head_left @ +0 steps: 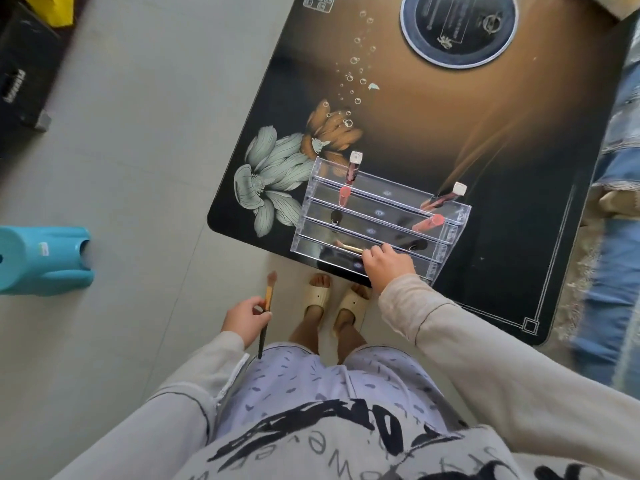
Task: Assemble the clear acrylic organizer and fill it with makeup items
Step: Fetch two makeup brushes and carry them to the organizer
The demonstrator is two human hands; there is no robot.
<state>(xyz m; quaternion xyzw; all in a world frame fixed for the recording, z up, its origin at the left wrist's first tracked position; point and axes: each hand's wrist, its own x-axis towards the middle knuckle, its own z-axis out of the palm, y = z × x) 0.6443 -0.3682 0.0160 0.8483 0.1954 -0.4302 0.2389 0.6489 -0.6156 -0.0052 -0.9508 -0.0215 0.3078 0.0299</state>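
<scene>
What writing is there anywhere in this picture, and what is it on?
Nothing reads clearly.
Shirt: large black brush lettering, cut off and distorted.
Black box: white word, blurred.
Round dark panel: fine print, too small.
Teal stool: sticker, too small.

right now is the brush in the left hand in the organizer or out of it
Out. The left hand grips the brush over the floor, apart from the acrylic organizer on the table.
</scene>
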